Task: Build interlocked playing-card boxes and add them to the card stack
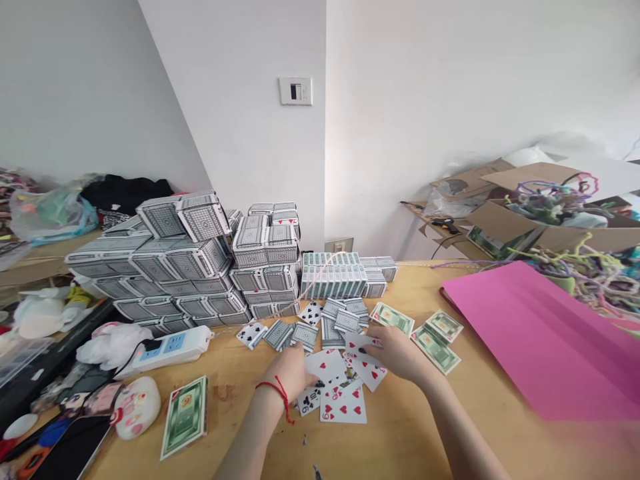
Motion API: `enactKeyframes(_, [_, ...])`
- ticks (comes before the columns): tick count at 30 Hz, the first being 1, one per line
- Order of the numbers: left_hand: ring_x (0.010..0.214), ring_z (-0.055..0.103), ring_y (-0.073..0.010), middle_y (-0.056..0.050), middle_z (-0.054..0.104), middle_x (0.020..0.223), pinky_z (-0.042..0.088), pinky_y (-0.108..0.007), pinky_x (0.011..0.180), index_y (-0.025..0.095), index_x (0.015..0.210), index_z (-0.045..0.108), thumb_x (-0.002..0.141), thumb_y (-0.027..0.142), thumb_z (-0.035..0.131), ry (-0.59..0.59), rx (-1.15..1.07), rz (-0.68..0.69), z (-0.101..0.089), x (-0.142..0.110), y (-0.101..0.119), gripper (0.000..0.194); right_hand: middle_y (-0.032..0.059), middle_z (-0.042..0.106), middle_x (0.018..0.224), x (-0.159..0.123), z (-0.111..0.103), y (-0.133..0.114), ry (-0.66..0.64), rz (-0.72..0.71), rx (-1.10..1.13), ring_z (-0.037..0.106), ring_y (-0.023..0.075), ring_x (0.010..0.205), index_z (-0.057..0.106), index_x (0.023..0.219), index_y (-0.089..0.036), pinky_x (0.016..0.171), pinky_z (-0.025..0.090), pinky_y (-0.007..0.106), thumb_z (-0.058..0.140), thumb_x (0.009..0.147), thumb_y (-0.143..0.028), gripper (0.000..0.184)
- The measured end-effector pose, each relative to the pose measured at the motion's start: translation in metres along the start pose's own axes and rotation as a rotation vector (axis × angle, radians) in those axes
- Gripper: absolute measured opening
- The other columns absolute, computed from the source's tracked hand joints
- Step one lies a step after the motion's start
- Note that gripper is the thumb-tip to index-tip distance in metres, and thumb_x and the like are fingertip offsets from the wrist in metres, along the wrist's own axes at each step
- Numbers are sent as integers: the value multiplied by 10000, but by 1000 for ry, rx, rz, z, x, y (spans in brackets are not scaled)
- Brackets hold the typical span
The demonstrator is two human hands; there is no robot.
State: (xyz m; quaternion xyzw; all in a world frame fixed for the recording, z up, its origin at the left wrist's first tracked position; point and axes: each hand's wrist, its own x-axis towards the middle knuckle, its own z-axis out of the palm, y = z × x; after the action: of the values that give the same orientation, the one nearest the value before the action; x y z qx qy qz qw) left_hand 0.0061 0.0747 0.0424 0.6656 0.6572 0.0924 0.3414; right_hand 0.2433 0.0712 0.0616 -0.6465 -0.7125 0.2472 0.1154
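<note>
Loose playing cards lie in a spread before me on the wooden table. Closed at the left edge of a face-up heart card (329,369) is my left hand (287,379), with a red string bracelet at its wrist; its far fingers are partly hidden. My right hand (397,353) has its dark-nailed thumb over another heart card (356,345), fingers closed at that card's edge. A six of hearts (343,408) lies nearest me, with a club card (309,402) beside it. Beyond my hands are face-down grey-backed cards (332,328) and two face-up spade cards.
Stacked grey card blocks (175,260) rise at back left, beside a row of green-edged boxes (333,275). Green card boxes (185,417) lie on both sides. A power strip (173,350) and phone (75,450) sit left; a pink sheet (540,340) and yarn-filled carton (545,233) right.
</note>
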Motion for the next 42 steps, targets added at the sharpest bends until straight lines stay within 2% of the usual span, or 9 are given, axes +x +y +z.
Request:
enactKeyframes(3, [595, 618, -199, -27, 607, 778, 420, -284, 550, 205, 824, 532, 622, 274, 639, -22, 76, 139, -3, -1, 13, 239, -3, 594, 576, 1, -3, 2, 11, 89, 140, 587, 150, 487, 526, 745, -197, 455, 313, 215, 418, 819, -284, 158])
enactKeyframes(7, [837, 595, -244, -67, 562, 991, 420, -300, 669, 191, 842, 538, 500, 248, 747, -5, 221, 184, 3, 2, 19, 405, -70, 503, 480, 3, 3, -1, -12, 143, 351, 549, 128, 321, 438, 843, -205, 355, 306, 197, 296, 873, -331, 192])
enactKeyframes(10, [811, 587, -238, -57, 580, 914, 400, -282, 631, 180, 795, 517, 453, 234, 775, -59, 243, 129, 7, 4, 19, 432, -81, 494, 504, 7, 14, -2, 2, 90, 443, 556, 119, 322, 412, 821, -211, 332, 327, 183, 330, 859, -350, 166])
enactKeyframes(14, [748, 581, -189, -8, 606, 779, 360, -251, 586, 200, 750, 520, 615, 209, 664, -7, 171, 182, 3, 4, 19, 198, -101, 436, 435, 13, 29, -2, 51, 68, 507, 520, 113, 302, 410, 776, -215, 329, 333, 176, 362, 837, -333, 141])
enactKeyframes(17, [704, 572, -171, -2, 616, 716, 360, -251, 576, 201, 675, 541, 699, 204, 575, 63, 88, 191, -2, 4, 19, 42, -80, 487, 497, 17, 35, -1, 140, 62, 543, 501, 97, 296, 432, 745, -208, 334, 333, 179, 391, 816, -333, 150])
enactKeyframes(24, [730, 567, -163, -15, 615, 794, 415, -275, 674, 197, 550, 558, 701, 157, 542, 290, -52, 324, -3, 7, 17, 157, 12, 627, 669, 19, 37, -2, 239, 54, 526, 518, 116, 420, 554, 751, -169, 417, 368, 219, 426, 791, -358, 232])
enactKeyframes(28, [795, 579, -189, -26, 640, 829, 425, -299, 718, 212, 567, 606, 701, 173, 535, 307, -87, 332, -4, 9, 14, 156, 30, 627, 669, 20, 37, -2, 269, 30, 527, 559, 162, 564, 576, 732, -160, 505, 397, 242, 442, 786, -374, 259])
enactKeyframes(36, [663, 600, -187, -28, 666, 693, 416, -286, 623, 193, 693, 620, 759, 244, 469, 272, -156, 258, -3, 14, 10, 172, 23, 586, 599, 22, 45, -3, 383, 44, 699, 480, 141, 489, 575, 746, -161, 454, 366, 237, 469, 772, -524, 379])
enactKeyframes(42, [828, 603, -217, -57, 667, 883, 427, -325, 734, 199, 728, 547, 778, 224, 432, 362, -143, 269, 9, 20, 6, 128, 6, 559, 543, 26, 66, 0, 484, 88, 901, 450, 129, 411, 550, 757, -175, 382, 338, 229, 471, 715, -646, 479])
